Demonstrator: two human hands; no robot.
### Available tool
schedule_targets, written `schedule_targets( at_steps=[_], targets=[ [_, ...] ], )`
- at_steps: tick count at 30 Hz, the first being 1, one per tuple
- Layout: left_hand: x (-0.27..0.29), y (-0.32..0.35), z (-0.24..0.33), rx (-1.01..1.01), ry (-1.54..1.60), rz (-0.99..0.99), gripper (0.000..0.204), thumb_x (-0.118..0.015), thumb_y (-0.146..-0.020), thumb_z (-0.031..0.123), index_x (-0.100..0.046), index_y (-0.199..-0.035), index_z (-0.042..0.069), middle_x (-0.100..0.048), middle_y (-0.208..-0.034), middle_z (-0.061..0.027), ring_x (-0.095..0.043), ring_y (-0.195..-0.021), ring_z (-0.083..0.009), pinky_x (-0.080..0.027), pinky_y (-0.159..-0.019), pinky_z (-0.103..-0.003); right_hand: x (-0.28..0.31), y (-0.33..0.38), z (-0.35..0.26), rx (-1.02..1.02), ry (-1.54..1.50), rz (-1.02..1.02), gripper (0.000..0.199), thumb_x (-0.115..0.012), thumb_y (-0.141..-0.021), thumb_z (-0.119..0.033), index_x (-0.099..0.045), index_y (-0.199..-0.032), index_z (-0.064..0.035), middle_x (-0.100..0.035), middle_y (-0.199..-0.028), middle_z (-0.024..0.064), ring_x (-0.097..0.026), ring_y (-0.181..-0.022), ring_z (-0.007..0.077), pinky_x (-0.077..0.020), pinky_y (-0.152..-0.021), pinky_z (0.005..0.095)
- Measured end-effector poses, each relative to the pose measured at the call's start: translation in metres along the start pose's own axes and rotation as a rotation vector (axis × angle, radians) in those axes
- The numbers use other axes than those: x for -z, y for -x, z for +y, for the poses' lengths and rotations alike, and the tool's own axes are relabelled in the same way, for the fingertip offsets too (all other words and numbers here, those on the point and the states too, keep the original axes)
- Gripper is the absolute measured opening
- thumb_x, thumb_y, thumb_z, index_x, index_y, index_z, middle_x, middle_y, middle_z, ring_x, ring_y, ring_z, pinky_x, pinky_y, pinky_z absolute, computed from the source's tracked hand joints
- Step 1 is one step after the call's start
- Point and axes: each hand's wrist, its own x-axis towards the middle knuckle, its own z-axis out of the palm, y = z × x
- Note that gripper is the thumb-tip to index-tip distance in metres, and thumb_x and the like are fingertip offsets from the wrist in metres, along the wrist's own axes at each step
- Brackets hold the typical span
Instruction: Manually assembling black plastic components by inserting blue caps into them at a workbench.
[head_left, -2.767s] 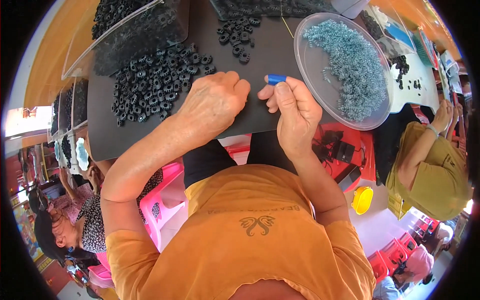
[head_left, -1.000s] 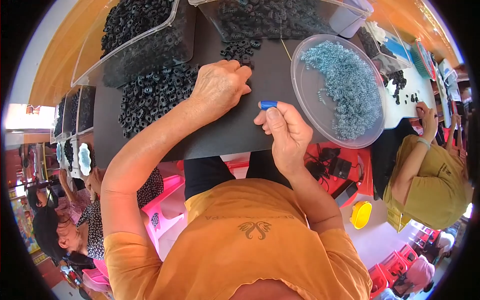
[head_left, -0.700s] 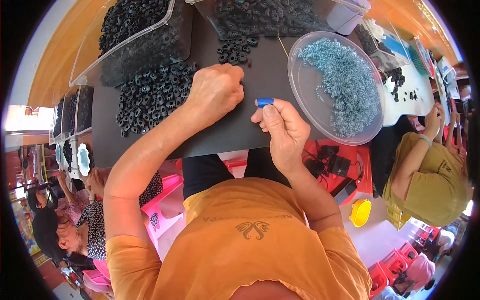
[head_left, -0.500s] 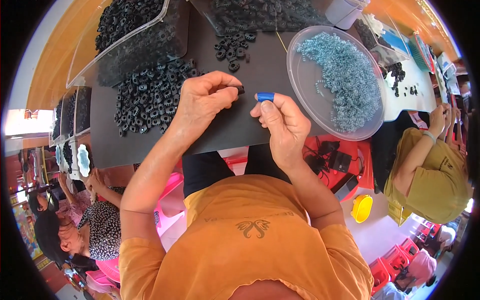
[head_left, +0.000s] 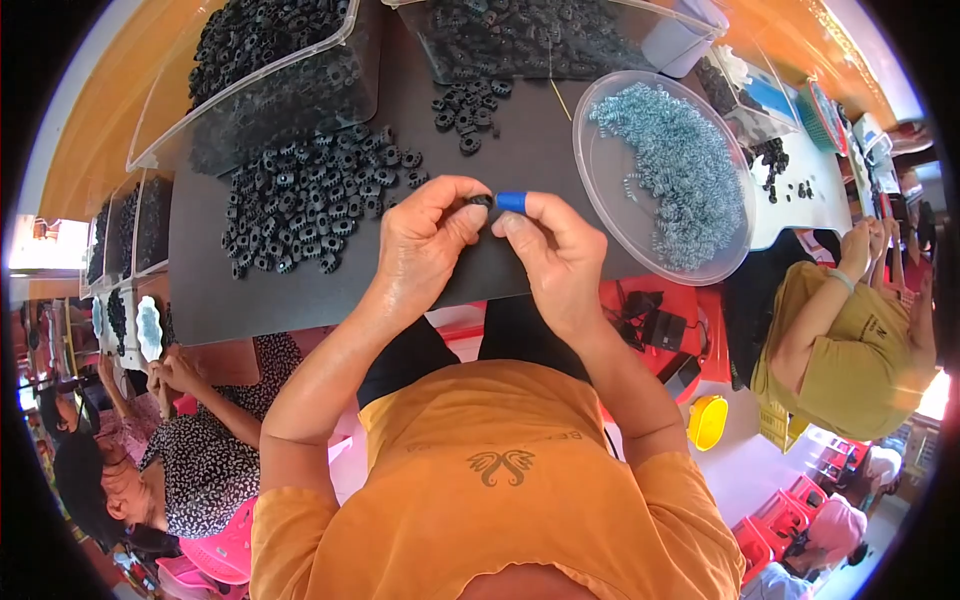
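Above the dark table (head_left: 530,130), my left hand (head_left: 425,240) pinches a small black plastic part (head_left: 481,200) between thumb and forefinger. My right hand (head_left: 562,262) is right beside that part, its forefinger wrapped in a blue band (head_left: 511,201) and bent over the thumb. Whatever those right fingertips hold, if anything, is too small to make out. A loose heap of similar black parts (head_left: 290,205) lies left of my left hand, and a smaller cluster (head_left: 468,110) lies farther back. To the right, a round clear plastic tray (head_left: 622,218) carries a mass of small bluish coil springs (head_left: 690,165).
Clear bins of black parts stand at the back left (head_left: 270,85) and back middle (head_left: 540,45). A red stool (head_left: 640,290) with cables and a dark device is below the table's right side. Other people sit working at left (head_left: 205,460) and right (head_left: 850,340).
My hands have come together: the left moved right, and the right moved left until its banded forefinger reached the black part. The whole view has shifted slightly.
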Motion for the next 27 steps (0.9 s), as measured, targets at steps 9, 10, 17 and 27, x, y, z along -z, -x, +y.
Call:
schedule_targets(
  at_steps=[9,10,17,27],
  targets=[
    [0.034,-0.003,-0.008,0.018,0.001,0.057,0.018,-0.062,-0.088,0.010,-0.061,-0.103,0.000,-0.063,-0.087,-0.0018,-0.056,-0.074,-0.0061,-0.047,-0.070,-0.020,-0.018,-0.068,-0.004,0.271,0.960,0.092,0.019,-0.065,-0.076,-0.016,-0.058,-0.080,0.0013,-0.061,-0.076,0.0166,-0.058,-0.078,0.0337,-0.0462,-0.068,0.0437],
    [0.034,-0.001,-0.007,0.014,-0.008,0.064,0.018,-0.062,-0.088,0.010,-0.061,-0.102,-0.001,-0.063,-0.087,-0.0021,-0.056,-0.075,-0.0064,-0.047,-0.070,-0.020,-0.023,-0.073,0.000,0.274,0.964,0.093,0.019,-0.065,-0.076,-0.016,-0.058,-0.080,0.0013,-0.061,-0.076,0.0166,-0.058,-0.078,0.0337,-0.0462,-0.068,0.0437],
    [0.034,0.003,-0.007,0.016,0.114,0.069,0.019,-0.063,-0.087,0.010,-0.062,-0.102,-0.002,-0.063,-0.087,-0.0029,-0.057,-0.074,-0.0078,-0.047,-0.070,-0.021,-0.029,-0.092,0.018,0.277,1.255,0.016,0.011,-0.059,-0.068,-0.002,-0.059,-0.078,0.0027,-0.061,-0.080,0.0186,-0.058,-0.077,0.0335,-0.0493,-0.063,0.0409],
    [0.025,0.007,0.005,0.134,0.257,0.077,0.017,-0.062,-0.086,0.008,-0.063,-0.100,0.000,-0.066,-0.083,-0.0047,-0.057,-0.067,-0.0074,-0.043,-0.062,-0.019,0.000,-0.034,-0.021,-0.095,0.282,-0.136,0.010,-0.063,-0.078,-0.003,-0.057,-0.078,0.0040,-0.061,-0.067,0.0094,-0.057,-0.060,0.0129,-0.0447,-0.055,0.0267]
  ],
)
